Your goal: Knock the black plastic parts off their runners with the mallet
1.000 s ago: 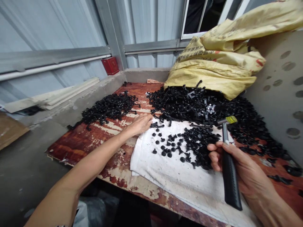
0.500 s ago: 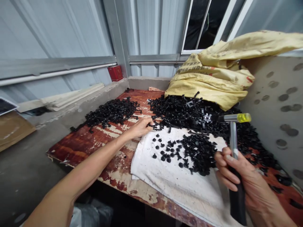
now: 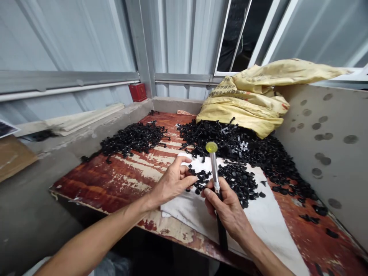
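My right hand [image 3: 227,203] is wrapped round the black handle of a hammer [image 3: 214,168], held upright with its round yellow face toward me. To its left, my left hand [image 3: 175,178] is low over the white cloth [image 3: 178,207], its fingers curved round a small black plastic part [image 3: 201,175] at the thumb tip; the exact grip is partly hidden. Small round-headed black pieces [image 3: 241,182] lie heaped on the cloth beyond my right hand, and a few loose ones sit between the hands.
A large pile of black parts [image 3: 270,157] spills from under a yellow woven sack [image 3: 238,111]. Another black pile [image 3: 133,138] lies at left on the worn red-brown board [image 3: 94,182]. A spotted pale panel [image 3: 322,145] stands along the right; a red box [image 3: 138,92] sits in the back corner.
My left hand has come back from the edge of the large pile toward the cloth's middle. My right hand has swung left with the hammer, turning its yellow face toward me.
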`<state>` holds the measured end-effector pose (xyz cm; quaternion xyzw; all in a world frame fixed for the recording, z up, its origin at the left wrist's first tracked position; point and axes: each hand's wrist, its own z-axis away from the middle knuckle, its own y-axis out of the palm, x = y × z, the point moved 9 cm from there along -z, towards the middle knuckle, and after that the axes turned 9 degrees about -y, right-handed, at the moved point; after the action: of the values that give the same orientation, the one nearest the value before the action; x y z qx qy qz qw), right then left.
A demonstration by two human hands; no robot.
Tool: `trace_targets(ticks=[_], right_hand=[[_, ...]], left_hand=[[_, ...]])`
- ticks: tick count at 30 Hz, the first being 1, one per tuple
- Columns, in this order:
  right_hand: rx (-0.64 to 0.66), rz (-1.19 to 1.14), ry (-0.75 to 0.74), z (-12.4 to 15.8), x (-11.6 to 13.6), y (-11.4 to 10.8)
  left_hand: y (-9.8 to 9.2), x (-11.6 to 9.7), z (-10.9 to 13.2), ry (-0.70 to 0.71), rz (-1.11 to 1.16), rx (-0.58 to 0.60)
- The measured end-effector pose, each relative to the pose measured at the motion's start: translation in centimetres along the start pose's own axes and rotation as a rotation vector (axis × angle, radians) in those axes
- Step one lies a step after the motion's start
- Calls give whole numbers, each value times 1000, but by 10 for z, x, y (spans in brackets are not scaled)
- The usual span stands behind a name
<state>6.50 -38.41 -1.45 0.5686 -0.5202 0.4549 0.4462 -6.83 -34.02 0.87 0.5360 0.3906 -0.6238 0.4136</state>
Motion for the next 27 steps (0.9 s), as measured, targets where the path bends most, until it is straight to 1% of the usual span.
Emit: trace_targets(ticks=[1, 3, 4, 6, 8, 10, 12, 15, 18, 20, 21, 24, 27], right_hand=[[-29, -2, 5, 3, -3, 1], [-56, -11, 21, 7, -9, 4], [-54, -16, 31, 9, -11, 5], [-38, -26, 56, 11, -13, 9], [-26, -37, 73, 13, -13, 13], [-20, -55, 87, 14, -11, 17], [-10, -76, 110, 17, -10, 23], [34, -115, 185, 22, -11, 31], [98, -154, 247, 29, -14, 37], [145, -170, 258, 33, -15, 41], [168, -176, 260, 35, -16, 43], [209, -189, 263, 40, -18, 46], [211, -132, 281, 43, -22, 40]], left_hand=[[-3, 6, 3, -34, 25, -9], [-3, 14, 9, -95, 4, 42], [-1, 14, 12, -105, -50, 84], [0, 8, 15, -72, -234, 142], [-5, 1, 14, -31, -421, 124], [-9, -2, 12, -34, -508, 98], [-9, -3, 10, -52, -452, 92], [-4, -1, 11, -99, -231, 78], [0, 10, 14, -245, -86, 40], [3, 18, 16, -343, -59, 38], [4, 19, 17, -366, -51, 48], [5, 21, 17, -360, -39, 77], [-6, 27, 15, -346, -43, 36]])
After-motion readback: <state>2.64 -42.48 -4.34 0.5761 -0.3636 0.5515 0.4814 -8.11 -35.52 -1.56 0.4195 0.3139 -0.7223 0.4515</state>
